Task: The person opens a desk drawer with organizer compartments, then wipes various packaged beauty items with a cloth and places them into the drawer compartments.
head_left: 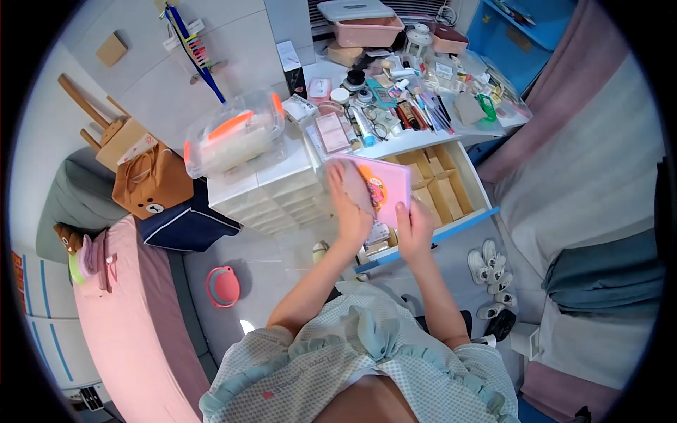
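My right hand (415, 224) grips a flat pink case (396, 185) by its lower right edge, thumb on the front. An orange round picture shows on the case. My left hand (350, 215) presses a greyish-pink cloth (361, 189) against the left side of the case, its fingers stretched up along the cloth. The case is held tilted above an open drawer (444, 187) with cardboard dividers. Whether the case is a box or a book, I cannot tell.
The white desk (416, 146) is crowded with cosmetics, pens and a pink bin (367, 33). A clear lidded box (236, 137) stands on the white drawer unit (261, 190) at left. On the floor are a pink basin (223, 287) and several shoes (491, 271).
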The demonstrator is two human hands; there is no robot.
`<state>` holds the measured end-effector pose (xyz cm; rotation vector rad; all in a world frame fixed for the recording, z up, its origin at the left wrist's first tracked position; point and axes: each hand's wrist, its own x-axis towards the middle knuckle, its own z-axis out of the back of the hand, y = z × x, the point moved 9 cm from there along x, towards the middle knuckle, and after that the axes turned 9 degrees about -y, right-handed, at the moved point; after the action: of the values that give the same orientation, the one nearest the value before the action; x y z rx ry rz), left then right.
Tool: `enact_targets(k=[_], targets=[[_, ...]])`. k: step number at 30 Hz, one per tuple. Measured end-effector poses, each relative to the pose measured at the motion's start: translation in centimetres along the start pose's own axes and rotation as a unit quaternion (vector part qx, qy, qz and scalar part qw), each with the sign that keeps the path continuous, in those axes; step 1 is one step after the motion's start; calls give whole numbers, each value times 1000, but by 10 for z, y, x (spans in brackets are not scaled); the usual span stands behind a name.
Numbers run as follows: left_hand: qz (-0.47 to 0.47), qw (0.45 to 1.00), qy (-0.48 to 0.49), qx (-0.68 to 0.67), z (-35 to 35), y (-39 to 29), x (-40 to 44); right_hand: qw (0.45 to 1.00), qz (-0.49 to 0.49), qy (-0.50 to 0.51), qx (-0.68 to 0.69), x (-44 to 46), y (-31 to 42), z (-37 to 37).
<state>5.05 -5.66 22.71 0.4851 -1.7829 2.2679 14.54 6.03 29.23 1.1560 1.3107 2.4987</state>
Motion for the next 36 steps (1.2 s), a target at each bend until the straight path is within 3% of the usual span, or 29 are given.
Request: enact_targets(k=[2,3,7,10,13,14,16,18,19,21,23,24,28,31,34,35,36], targets=[[-125,984,16,126,-11,-24,-20,999,38,6,-33,0,5,-6],[-132,991,15,32,-10,-42,-25,999,27,0,-36,1,4,-7],[-149,974,54,162,-18,-54,-41,999,-20,1,-28,1,-7,-10],[-194,975,53,92,-16,-52,-30,999,7,27,-43,-2,-1,-10],[-114,992,-51,-5,2,-26,1,996,65,21,-49,-5,24,-8],[3,991,-72,-115,4,-5,13,995,85,14,-48,-6,35,-5],[232,910,-108,-325,-2,26,20,994,62,53,-76,-11,39,-6],[394,814,0,-427,-26,18,-2,993,54,54,-90,-15,35,-9],[398,812,35,-425,-35,11,-11,994,44,41,-95,-13,29,-8],[287,902,78,-312,-33,-5,-20,994,23,16,-105,-9,17,-8],[35,994,84,-62,-21,-38,-30,998,-2,10,-61,-9,1,-3],[-93,990,81,70,-23,-55,-35,999,-15,8,-38,-9,-5,-1],[-98,990,89,39,-32,-50,-33,1000,-8,-9,-27,-13,-7,6],[-130,991,-11,-15,-15,-60,-13,999,21,3,-40,-14,-1,12],[-210,970,68,99,-19,-40,0,1000,-6,19,-16,-16,-3,22],[-223,957,61,176,-18,-40,2,999,-28,21,2,-18,-7,27],[-210,958,95,168,-21,-26,1,998,-49,24,21,-19,-12,30]])
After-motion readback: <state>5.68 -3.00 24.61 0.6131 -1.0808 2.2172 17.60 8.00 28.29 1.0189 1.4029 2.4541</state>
